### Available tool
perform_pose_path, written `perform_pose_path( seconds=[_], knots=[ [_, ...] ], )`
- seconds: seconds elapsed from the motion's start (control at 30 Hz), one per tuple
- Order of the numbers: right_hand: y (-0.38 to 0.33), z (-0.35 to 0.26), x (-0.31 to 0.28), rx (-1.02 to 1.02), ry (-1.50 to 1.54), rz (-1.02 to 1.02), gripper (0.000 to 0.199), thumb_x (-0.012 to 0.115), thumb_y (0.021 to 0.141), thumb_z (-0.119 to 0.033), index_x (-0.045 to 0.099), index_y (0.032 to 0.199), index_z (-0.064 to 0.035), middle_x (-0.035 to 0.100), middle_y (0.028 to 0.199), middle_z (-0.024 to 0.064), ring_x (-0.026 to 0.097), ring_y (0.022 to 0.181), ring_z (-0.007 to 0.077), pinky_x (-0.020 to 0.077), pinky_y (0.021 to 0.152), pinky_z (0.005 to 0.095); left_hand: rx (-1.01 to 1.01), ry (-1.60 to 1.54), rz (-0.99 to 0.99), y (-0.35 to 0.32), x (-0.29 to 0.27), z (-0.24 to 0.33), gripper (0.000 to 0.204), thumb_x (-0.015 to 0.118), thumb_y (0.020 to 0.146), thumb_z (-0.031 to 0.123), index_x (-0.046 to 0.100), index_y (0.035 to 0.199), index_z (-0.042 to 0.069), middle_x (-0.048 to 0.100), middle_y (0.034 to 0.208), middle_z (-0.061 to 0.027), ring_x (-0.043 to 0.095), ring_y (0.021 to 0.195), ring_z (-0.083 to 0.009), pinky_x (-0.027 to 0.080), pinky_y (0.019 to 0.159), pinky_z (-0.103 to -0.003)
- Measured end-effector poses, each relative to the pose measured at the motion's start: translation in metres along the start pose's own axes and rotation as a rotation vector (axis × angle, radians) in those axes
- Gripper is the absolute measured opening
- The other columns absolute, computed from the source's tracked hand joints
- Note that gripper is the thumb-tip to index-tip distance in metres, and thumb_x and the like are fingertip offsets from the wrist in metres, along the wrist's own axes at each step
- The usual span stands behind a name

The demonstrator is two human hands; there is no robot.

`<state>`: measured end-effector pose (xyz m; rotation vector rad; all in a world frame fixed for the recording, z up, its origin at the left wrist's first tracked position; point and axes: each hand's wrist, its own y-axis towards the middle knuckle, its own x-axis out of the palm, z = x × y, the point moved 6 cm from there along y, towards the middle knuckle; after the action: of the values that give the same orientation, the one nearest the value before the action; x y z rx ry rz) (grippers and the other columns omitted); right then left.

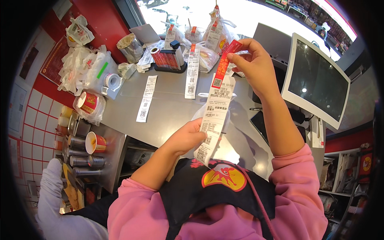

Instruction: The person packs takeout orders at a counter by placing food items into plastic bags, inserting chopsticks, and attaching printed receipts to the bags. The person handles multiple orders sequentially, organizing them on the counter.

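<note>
Right fingers: the right hand [256, 66] pinches the red top end of a long paper slip [216, 116] between its thumb and fingertips. The fingers are closed tight on the paper.
Left fingers: the left hand [188, 138] curls around the lower part of the same slip. The thumb presses on the front of the paper and the other fingers are hidden behind it.
Paper slip: it is white with small black print and a red strip at the top. It hangs in the air above the counter, stretched from the high right hand down to the low left hand, and its bottom end hangs loose just over the black apron [218, 188].
Sleeves: both arms wear pink sleeves [296, 180] pushed up from the wrists.
Counter: the grey counter [168, 108] lies under the hands. Two more white slips lie flat on it, one on the left [146, 98] and one in the middle [192, 72].
Bags: tied plastic bags [208, 36] with slips on them stand at the far edge of the counter.
Screen: a dark screen [318, 80] with a white frame stands to the right of the right hand.
Cups: red paper cups [96, 143] sit at the left side, near a row of metal tins [82, 160].
Tape: a roll of tape [113, 81] sits on the left, well apart from the hands.
</note>
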<state>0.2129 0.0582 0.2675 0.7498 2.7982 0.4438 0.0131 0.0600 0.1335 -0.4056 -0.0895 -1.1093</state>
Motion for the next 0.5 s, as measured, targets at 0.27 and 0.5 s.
perform_pose_path(
  seconds=[0.27, 0.5],
  knots=[
    [-0.037, 0.085, 0.008, 0.187, -0.161, -0.202, 0.020, 0.067, 0.082, -0.012, 0.062, 0.099, -0.0021, 0.062, 0.086, 0.0004, 0.054, 0.075, 0.0065, 0.0462, 0.067, 0.0216, -0.022, 0.750, 0.272, -0.015, -0.070, -0.049, 0.040, 0.039, 0.083, 0.001, 0.050, 0.122, 0.002, 0.061, 0.082, -0.0091, 0.060, 0.078, -0.0187, 0.048, 0.072, -0.034],
    [-0.072, 0.160, 0.010, 0.414, 0.153, -0.126, 0.017, 0.065, 0.084, -0.007, 0.061, 0.098, 0.0009, 0.063, 0.088, 0.0028, 0.056, 0.081, 0.0075, 0.0455, 0.074, 0.0216, -0.109, 0.776, 0.097, 0.017, -0.095, -0.029, 0.055, 0.061, 0.088, 0.029, 0.043, 0.132, 0.004, 0.056, 0.101, -0.0102, 0.058, 0.082, -0.0155, 0.049, 0.072, -0.029]
  ],
)
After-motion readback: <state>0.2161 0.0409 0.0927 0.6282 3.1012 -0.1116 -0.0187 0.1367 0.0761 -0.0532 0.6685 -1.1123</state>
